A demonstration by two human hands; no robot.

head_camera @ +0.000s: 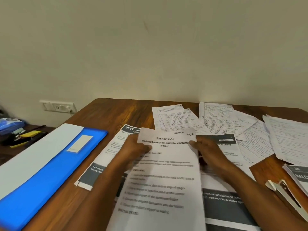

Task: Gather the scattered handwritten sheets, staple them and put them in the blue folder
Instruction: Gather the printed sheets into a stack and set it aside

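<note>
Several handwritten sheets (221, 120) lie scattered over the far right of the wooden desk (113, 114), some overlapping. A printed task sheet (165, 174) is held up in front of me. My left hand (135, 149) grips its left edge and my right hand (206, 150) grips its right edge. The blue folder (50, 170) lies shut at the left, with a white sheet (33, 155) on top of it. A white stapler (286, 195) rests near the desk's right front.
Printed pages with dark banners (223, 202) lie under and beside the held sheet. More printed pages (298, 175) sit at the right edge. A side shelf (16, 132) with pens and clutter stands at the left, below a wall socket (58, 106).
</note>
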